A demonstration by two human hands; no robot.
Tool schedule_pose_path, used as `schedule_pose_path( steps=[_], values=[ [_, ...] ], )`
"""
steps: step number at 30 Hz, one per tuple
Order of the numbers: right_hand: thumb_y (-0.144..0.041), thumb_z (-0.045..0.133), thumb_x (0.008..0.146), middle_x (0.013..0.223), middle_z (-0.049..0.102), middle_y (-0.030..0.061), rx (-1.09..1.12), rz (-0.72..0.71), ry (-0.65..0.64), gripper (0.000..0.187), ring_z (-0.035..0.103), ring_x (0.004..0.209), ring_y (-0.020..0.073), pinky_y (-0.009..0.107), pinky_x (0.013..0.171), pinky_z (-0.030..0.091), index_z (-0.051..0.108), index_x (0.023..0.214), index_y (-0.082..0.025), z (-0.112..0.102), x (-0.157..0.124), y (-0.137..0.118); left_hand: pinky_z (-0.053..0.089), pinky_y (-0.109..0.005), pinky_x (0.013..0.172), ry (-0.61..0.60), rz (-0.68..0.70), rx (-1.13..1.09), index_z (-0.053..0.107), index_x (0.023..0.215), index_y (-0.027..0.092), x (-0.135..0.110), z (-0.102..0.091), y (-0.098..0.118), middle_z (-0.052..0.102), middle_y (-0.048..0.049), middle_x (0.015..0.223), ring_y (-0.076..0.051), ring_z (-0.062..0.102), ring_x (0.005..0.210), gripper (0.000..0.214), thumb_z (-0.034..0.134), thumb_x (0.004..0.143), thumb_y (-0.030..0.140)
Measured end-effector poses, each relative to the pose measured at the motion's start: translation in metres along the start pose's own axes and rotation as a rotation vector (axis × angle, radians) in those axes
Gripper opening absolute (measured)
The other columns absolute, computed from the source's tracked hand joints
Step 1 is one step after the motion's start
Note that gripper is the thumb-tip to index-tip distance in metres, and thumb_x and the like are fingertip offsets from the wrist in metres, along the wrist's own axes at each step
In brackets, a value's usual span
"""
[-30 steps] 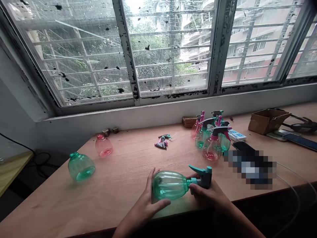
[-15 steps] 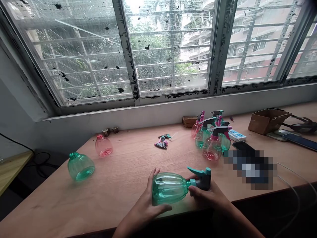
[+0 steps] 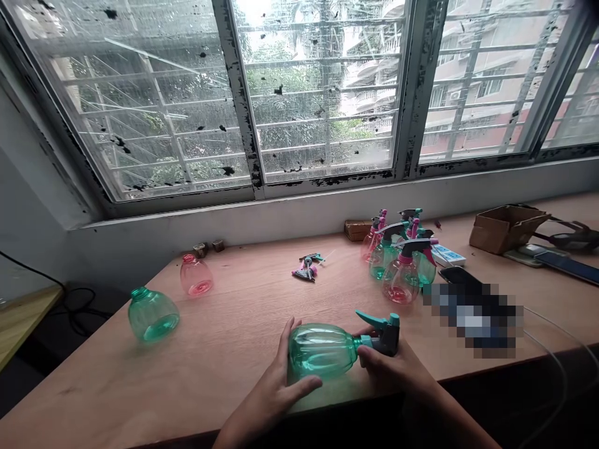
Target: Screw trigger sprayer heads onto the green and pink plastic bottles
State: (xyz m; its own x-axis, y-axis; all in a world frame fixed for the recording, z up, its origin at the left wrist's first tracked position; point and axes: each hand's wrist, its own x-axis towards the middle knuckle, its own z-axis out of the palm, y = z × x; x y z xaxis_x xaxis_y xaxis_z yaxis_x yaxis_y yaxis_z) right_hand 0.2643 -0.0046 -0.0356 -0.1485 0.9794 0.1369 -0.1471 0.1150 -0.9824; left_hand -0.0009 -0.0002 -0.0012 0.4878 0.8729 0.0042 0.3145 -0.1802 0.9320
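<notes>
A green spray bottle point(image 3: 322, 350) lies sideways above the table's front edge, its base to the left and its black and teal spray head point(image 3: 384, 332) to the right. My left hand point(image 3: 283, 377) cups the base, thumb along the near side and fingers behind. Around the bottle's neck and the lower spray head, my right hand point(image 3: 390, 365) is closed; some of its fingers are hidden. Beyond the bottle, loose spray heads point(image 3: 307, 268) in pink, teal and black lie on the wood. A green bottle point(image 3: 153, 315) and a pink bottle point(image 3: 196, 275), both without heads, stand at the left.
Several pink and green spray bottles with heads point(image 3: 401, 280) stand grouped at the right, near a white power strip point(image 3: 449, 255) and a dark phone point(image 3: 461, 277). An open cardboard box point(image 3: 500, 231) sits farther back. The wooden table point(image 3: 224, 349) ends close to my forearms.
The held bottle has turned slightly about its length, and its spray head has shifted a little up and right. Both hands keep their places on it.
</notes>
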Motion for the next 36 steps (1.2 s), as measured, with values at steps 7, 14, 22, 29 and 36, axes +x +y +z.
schedule_pose_path(
  steps=[7, 14, 22, 29, 36],
  values=[
    [-0.053, 0.078, 0.077, 0.062, 0.067, 0.0005, -0.019, 0.012, -0.028, 0.045, 0.056, 0.046, 0.0132, 0.025, 0.045, 0.044, 0.065, 0.099, -0.017, -0.0002, 0.0007, 0.0001, 0.009, -0.049, 0.124, -0.019, 0.038, -0.026, -0.004, 0.158, 0.026, -0.0014, -0.0022, -0.0029, 0.009, -0.0120, 0.167, -0.032, 0.011, 0.153, 0.105, 0.062, 0.085, 0.064],
    [-0.054, 0.078, 0.076, 0.063, 0.068, 0.0013, -0.033, 0.013, -0.008, 0.045, 0.058, 0.049, 0.0137, 0.026, 0.047, 0.045, 0.065, 0.098, -0.017, -0.0014, -0.0001, -0.0016, 0.011, -0.048, 0.124, 0.024, 0.018, -0.065, 0.001, 0.158, 0.026, 0.0001, -0.0030, -0.0050, 0.016, -0.0121, 0.166, -0.030, 0.017, 0.152, 0.092, 0.057, 0.091, 0.057],
    [-0.054, 0.077, 0.077, 0.061, 0.066, -0.0003, 0.030, 0.014, -0.010, 0.044, 0.057, 0.045, 0.0138, 0.025, 0.044, 0.043, 0.063, 0.097, -0.017, 0.0015, 0.0000, -0.0049, 0.011, -0.051, 0.124, -0.027, 0.037, 0.009, -0.006, 0.157, 0.030, -0.0020, -0.0002, -0.0020, 0.011, -0.0126, 0.167, -0.033, 0.014, 0.152, 0.121, 0.082, 0.074, 0.042],
    [-0.052, 0.079, 0.076, 0.067, 0.070, 0.0029, -0.053, 0.015, -0.053, 0.043, 0.061, 0.056, 0.0159, 0.027, 0.053, 0.046, 0.069, 0.098, -0.015, -0.0015, -0.0013, -0.0047, 0.010, -0.051, 0.124, -0.018, 0.031, -0.052, 0.002, 0.158, 0.029, -0.0015, -0.0031, -0.0001, 0.014, -0.0113, 0.167, -0.031, 0.015, 0.152, 0.090, 0.052, 0.091, 0.062],
    [-0.052, 0.079, 0.077, 0.066, 0.069, 0.0022, -0.041, 0.009, -0.043, 0.043, 0.059, 0.056, 0.0146, 0.026, 0.054, 0.044, 0.068, 0.098, -0.016, -0.0018, 0.0004, -0.0041, 0.012, -0.051, 0.123, -0.016, 0.054, 0.029, -0.008, 0.157, 0.032, 0.0005, 0.0012, -0.0060, 0.011, -0.0124, 0.167, -0.034, 0.016, 0.152, 0.122, 0.082, 0.075, 0.041]
  ],
)
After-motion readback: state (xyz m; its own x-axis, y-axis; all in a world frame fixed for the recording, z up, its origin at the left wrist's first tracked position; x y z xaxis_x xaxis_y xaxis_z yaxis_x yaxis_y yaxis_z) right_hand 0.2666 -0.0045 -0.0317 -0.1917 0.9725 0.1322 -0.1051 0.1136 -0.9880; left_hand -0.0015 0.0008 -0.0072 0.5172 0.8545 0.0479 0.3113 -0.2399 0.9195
